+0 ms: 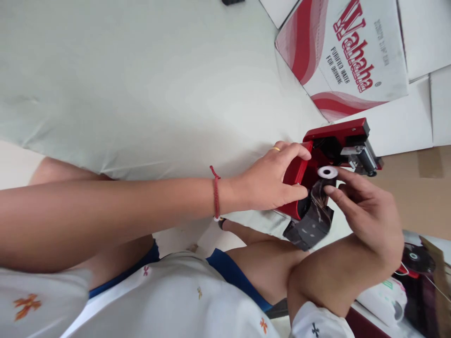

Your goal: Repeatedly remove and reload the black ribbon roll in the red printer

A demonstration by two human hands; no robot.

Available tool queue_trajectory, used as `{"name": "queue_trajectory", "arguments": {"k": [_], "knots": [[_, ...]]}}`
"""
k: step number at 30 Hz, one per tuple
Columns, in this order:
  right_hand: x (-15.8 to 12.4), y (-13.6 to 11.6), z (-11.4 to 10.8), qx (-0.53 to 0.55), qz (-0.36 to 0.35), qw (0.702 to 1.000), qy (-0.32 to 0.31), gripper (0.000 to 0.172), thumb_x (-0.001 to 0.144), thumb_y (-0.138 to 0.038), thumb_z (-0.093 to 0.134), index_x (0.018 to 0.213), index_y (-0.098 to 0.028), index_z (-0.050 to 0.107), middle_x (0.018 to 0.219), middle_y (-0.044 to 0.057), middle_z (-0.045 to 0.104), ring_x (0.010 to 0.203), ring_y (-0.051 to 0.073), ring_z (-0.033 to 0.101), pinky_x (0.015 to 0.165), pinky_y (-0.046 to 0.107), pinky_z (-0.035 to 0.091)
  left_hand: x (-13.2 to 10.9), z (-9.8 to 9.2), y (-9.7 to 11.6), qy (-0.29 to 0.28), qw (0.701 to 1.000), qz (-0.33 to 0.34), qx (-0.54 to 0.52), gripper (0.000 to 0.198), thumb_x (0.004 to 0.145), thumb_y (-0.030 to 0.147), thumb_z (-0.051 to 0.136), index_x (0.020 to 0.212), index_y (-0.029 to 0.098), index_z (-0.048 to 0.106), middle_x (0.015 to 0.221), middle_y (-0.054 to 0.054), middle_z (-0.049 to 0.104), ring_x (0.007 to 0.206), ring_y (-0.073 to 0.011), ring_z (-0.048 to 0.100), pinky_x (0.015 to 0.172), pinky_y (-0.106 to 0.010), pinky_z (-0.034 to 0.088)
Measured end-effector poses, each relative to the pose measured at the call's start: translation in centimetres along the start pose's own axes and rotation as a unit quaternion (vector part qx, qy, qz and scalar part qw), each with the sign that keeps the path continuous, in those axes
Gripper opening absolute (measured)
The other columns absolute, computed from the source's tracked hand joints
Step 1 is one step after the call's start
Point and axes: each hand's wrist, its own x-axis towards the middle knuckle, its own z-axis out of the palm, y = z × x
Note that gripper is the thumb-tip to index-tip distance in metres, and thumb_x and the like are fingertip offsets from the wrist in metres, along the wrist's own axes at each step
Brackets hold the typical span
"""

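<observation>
My left hand (271,180), with a ring and a red string bracelet on its wrist, is closed on the side of a red handheld device (334,136) that has a black and metal head at its far end. My right hand (369,211) pinches a roll of dark film (310,225) with a white core (327,172). The roll is held against the open middle of the device, and a loose length of the film hangs down below it. Both hands work just above my bare knees and a pale sheet (141,84).
A white and red cardboard box printed "Wahaha" (345,51) lies beyond the device, beside other white boxes. Brown cardboard (423,197) lies to the right. At the lower right are a dark reel (416,258) and a white packet (384,295).
</observation>
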Motion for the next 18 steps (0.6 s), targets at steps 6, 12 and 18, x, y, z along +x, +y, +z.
{"name": "queue_trajectory", "arguments": {"k": [6, 12, 18], "knots": [[2.1, -2.4, 0.4, -0.043, 0.018, 0.999, -0.022, 0.049, 0.094, -0.055, 0.072, 0.133, -0.027, 0.081, 0.113, 0.007, 0.083, 0.091, 0.024, 0.076, 0.069, 0.031, 0.057, -0.5, 0.4, -0.3, 0.014, 0.995, 0.088, 0.042, 0.056, 0.085, 0.018, 0.064, 0.141, 0.021, 0.061, 0.153, -0.018, 0.056, 0.151, -0.0298, 0.053, 0.131, -0.052, 0.044], [2.6, -2.8, 0.8, -0.039, -0.004, 0.995, -0.095, 0.04, 0.098, -0.048, 0.063, 0.126, -0.025, 0.081, 0.113, 0.007, 0.084, 0.095, 0.026, 0.079, 0.087, 0.04, 0.062, -1.6, 0.3, -0.4, -0.041, 0.927, 0.3, 0.224, 0.039, 0.083, 0.017, 0.067, 0.119, 0.024, 0.08, 0.159, -0.014, 0.063, 0.167, -0.0391, 0.038, 0.137, -0.066, 0.03], [0.6, -3.9, 0.9, 0.003, -0.003, 1.0, 0.025, 0.032, 0.102, -0.049, 0.064, 0.118, -0.03, 0.084, 0.108, 0.007, 0.083, 0.092, 0.029, 0.077, 0.083, 0.045, 0.062, -2.1, 0.5, -1.0, -0.059, 0.863, 0.38, 0.326, 0.033, 0.098, 0.01, 0.059, 0.115, 0.028, 0.081, 0.146, -0.009, 0.075, 0.161, -0.0292, 0.049, 0.138, -0.062, 0.031]]}}
